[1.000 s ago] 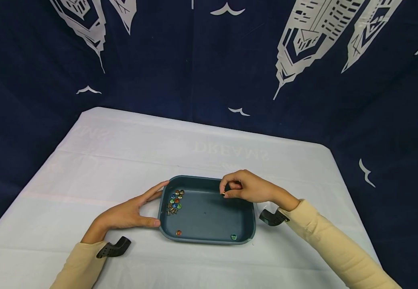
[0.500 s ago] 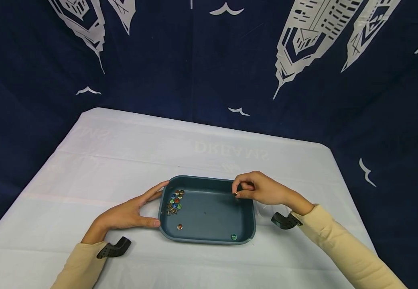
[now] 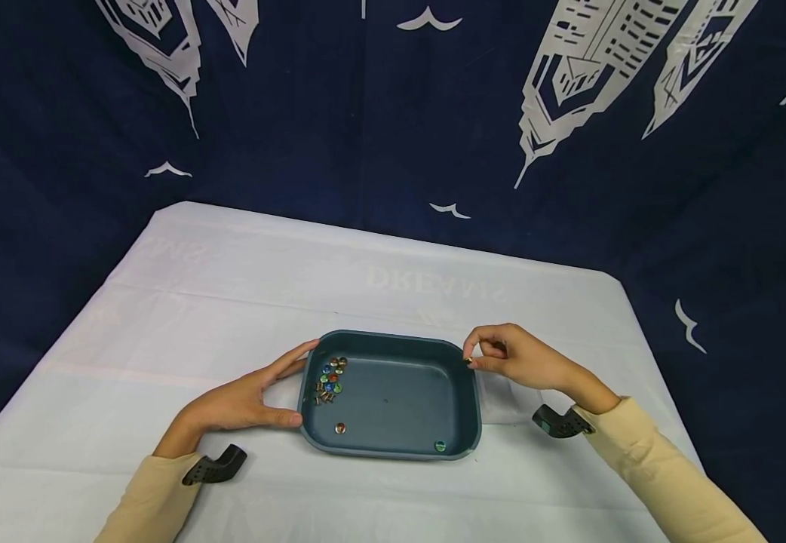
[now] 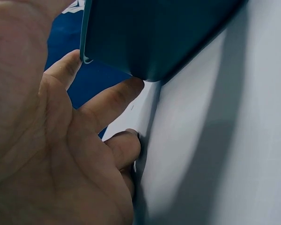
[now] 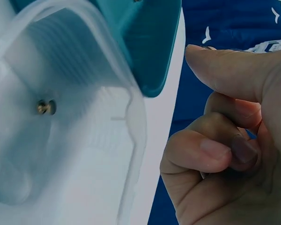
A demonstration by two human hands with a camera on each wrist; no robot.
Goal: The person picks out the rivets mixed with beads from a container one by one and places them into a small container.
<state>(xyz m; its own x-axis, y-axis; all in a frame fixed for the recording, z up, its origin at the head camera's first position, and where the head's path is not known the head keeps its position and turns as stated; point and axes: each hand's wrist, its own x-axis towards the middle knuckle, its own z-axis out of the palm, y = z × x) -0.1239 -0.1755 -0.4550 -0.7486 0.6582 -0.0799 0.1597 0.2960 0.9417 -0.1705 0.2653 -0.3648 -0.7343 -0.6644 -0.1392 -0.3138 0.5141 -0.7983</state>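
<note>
My left hand [image 3: 233, 403] rests against the left end of a blue-green tray [image 3: 389, 453], its fingers extended and its thumb on the near side. In the left wrist view, fingertips touch the tray's outer wall. Inside the tray, several coloured glass marbles [image 3: 333, 377] and small brass screws [image 3: 324, 397] lie grouped at the left. An orange marble [image 3: 340, 428] and a green marble [image 3: 440, 446] lie apart near the front. Over the right rim, my right hand [image 3: 525, 358] pinches a small brass screw [image 3: 468, 361], mostly covered by the fingertips.
A clear plastic container [image 3: 507, 400] stands just right of the tray, below my right hand. One brass screw [image 5: 46, 107] lies in it. White cloth [image 3: 264, 256] covers the table, and a dark blue printed cloth [image 3: 298, 136] hangs behind.
My right hand has moved right, from above the tray to its right rim, still pinching the screw. The orange marble has rolled slightly. My left hand has stayed in place.
</note>
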